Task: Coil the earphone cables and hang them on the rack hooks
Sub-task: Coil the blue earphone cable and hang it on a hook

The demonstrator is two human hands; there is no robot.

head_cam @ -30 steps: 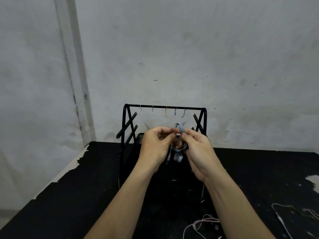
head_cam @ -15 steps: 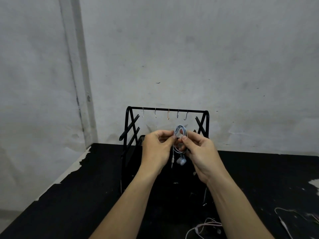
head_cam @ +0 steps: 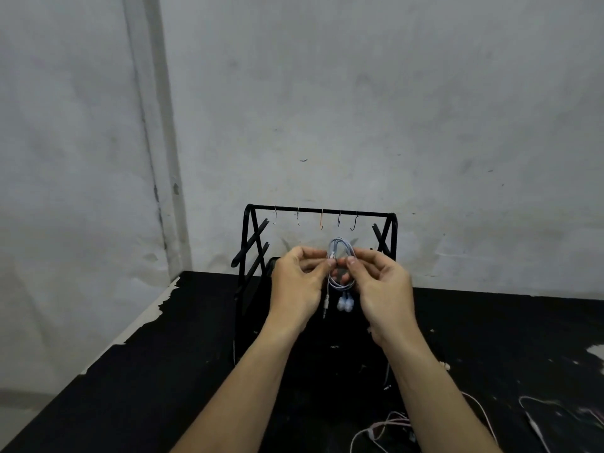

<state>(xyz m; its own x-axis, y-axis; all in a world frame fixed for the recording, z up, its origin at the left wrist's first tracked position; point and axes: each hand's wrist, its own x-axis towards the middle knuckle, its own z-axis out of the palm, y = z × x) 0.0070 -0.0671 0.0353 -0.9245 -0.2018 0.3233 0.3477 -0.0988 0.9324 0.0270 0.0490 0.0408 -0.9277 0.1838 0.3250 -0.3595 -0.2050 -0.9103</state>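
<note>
White earphone coil (head_cam: 341, 256) | your left hand (head_cam: 299, 286) and right hand (head_cam: 382, 289) pinch it, fingers clamped | just below rack (head_cam: 318, 210) hooks (head_cam: 354, 222)

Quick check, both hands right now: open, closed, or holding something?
Left hand: pinching the coiled earphone cable at its left side.
Right hand: pinching the same coil from the right.

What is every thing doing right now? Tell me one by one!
left hand: pinching the coil.
right hand: pinching the coil too.
white earphone coil: looped, held up in front of the rack, not hung; earbuds and plug dangle.
rack: standing upright on the table.
hooks: five, all bare.
pink earphones: loose and uncoiled on the table.
</note>
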